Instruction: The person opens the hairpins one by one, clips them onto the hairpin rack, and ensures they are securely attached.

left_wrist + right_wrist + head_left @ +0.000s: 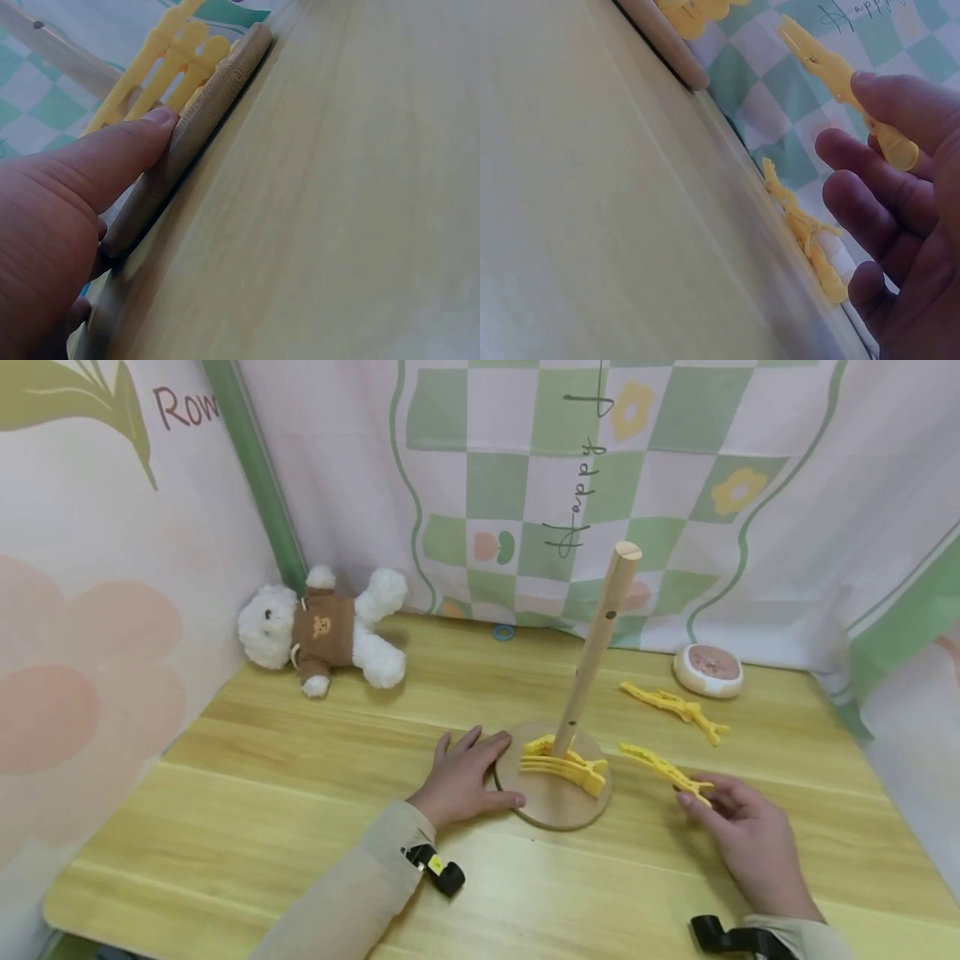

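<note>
A round wooden base (556, 814) with an upright dowel (596, 652) stands on the table. My left hand (467, 781) rests at its left rim, fingers spread and straight, thumb pressing the edge. Several yellow plastic clips (562, 768) lie together on the base around the dowel's foot; their rounded ends show past the thumb in the left wrist view. To the right, my right hand (753, 831) pinches a similar yellow clip (660, 766) between thumb and fingers near its forked end. Its long end points toward the base. Two more fingers curve loosely below it.
Behind the held clip, more yellow clips (675, 703) lie on the wooden table (285, 793). A round cream-and-pink object (708, 671) sits at the back right. At the back left lies a white plush toy (326, 631) in a brown top. A small blue ring (503, 632) lies near the curtain (495, 493).
</note>
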`<action>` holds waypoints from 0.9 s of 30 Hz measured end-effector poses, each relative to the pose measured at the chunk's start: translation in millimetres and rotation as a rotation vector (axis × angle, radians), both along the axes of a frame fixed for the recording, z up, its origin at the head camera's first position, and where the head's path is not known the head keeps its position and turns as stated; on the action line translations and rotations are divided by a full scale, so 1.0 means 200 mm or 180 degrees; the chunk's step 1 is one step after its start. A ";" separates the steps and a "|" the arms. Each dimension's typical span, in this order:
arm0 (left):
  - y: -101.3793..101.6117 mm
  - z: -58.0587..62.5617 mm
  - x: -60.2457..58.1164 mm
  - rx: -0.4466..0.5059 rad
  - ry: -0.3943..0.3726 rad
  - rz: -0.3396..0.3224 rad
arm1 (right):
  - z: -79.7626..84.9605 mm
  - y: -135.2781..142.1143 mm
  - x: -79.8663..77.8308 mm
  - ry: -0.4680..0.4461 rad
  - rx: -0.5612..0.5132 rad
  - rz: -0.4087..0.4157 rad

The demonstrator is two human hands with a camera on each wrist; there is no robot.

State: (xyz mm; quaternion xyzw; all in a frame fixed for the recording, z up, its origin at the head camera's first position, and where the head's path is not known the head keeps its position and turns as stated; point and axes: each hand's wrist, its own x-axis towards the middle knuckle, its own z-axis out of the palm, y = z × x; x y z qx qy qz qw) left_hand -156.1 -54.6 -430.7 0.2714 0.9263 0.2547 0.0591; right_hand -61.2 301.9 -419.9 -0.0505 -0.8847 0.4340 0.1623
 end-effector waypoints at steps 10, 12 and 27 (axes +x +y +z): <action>0.00 0.00 0.00 -0.0015 -0.0003 0.0000 | 0.04 -0.09 0.00 0.0020 0.0175 0.0021; 0.00 0.01 0.00 -0.0004 -0.0016 0.0005 | 0.04 -0.11 0.00 0.0058 0.0190 0.0059; 0.00 0.01 0.00 0.0030 -0.0027 0.0015 | 0.05 -0.28 -0.04 0.0135 0.0000 0.0189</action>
